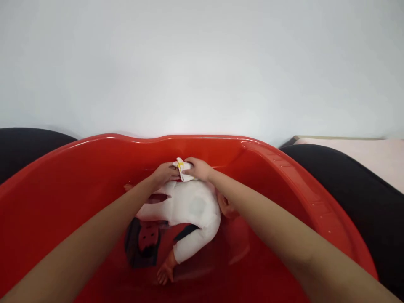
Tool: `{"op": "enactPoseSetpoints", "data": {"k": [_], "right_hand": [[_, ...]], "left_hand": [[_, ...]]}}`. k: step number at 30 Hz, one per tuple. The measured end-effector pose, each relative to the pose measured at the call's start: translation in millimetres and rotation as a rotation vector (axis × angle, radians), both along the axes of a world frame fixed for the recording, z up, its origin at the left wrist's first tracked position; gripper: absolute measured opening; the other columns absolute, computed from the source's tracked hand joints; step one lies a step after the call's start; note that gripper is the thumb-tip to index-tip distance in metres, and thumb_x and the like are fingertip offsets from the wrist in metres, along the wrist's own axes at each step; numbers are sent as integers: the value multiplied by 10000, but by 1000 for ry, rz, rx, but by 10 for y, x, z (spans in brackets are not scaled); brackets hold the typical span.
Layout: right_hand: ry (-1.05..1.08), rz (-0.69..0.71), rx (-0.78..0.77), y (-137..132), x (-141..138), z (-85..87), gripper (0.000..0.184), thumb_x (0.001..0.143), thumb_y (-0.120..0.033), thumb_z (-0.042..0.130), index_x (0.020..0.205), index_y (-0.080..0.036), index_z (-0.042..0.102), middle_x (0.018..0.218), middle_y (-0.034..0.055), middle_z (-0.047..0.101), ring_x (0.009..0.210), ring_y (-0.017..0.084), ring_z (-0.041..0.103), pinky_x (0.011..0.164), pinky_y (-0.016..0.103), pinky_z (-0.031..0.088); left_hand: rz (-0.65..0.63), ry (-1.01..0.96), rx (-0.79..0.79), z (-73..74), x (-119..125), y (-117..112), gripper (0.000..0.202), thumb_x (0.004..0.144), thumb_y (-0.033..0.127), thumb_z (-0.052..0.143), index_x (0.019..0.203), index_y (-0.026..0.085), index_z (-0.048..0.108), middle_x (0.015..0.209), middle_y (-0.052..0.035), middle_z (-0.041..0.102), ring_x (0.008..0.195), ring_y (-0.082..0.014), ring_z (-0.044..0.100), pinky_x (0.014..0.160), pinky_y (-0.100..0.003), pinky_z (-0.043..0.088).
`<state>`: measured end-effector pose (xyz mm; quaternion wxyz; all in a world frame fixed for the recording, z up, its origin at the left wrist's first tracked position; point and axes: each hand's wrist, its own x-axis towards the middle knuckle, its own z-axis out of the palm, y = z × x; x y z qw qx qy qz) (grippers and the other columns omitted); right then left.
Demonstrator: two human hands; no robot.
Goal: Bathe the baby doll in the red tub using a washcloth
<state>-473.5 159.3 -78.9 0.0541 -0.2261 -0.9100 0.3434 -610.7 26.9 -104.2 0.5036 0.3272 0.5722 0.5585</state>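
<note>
head view: white-yellow cloth at far side of doll, inside red tub. right hand: fingers curled, gripping cloth. left hand: fingers part-curled at cloth edge, can't tell if gripping. best: light pressure, cloth bunched.

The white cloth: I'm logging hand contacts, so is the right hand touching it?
Touching. The head view shows the right hand gripping the white cloth, its digits lying over the fabric with no gap.
</note>
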Motion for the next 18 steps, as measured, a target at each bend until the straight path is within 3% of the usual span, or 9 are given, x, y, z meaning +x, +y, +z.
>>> {"op": "enactPoseSetpoints", "data": {"k": [4,7,12,14,18], "right_hand": [[-119,-19,92,-52,-141,-101,330,775,-378,814,1036,-193,730,958,55,744,837,197,650,694,247,427],[-75,-53,101,-35,-145,-115,219,860,-366,725,955,-170,751,868,49,735,786,181,632,664,244,397],[-3,75,-4,-56,-134,-167,178,848,-238,736,1013,-177,761,912,-1,744,805,132,631,701,195,412],[16,54,-16,-79,-133,-183,138,878,-240,700,962,-154,767,857,15,737,783,138,627,687,206,410],[24,76,-41,-106,-133,-175,201,846,-209,731,1043,-178,756,932,7,749,814,134,636,706,198,422]], "left_hand": [[26,-107,-25,5,7,-13,356,602,28,672,942,128,705,990,-82,734,922,-206,702,920,-341,560],[52,-142,-55,-4,2,-12,381,586,-31,600,923,112,704,975,-88,738,931,-203,713,975,-350,554],[173,-134,-133,-49,15,26,405,555,-76,489,858,99,691,842,-67,719,868,-189,715,1018,-394,551],[150,-138,-134,-43,19,44,449,531,-79,473,877,100,696,867,-73,729,898,-198,721,1009,-386,558],[105,-130,-139,14,32,54,448,548,-48,497,909,114,706,909,-81,743,931,-213,726,945,-355,583]]}}
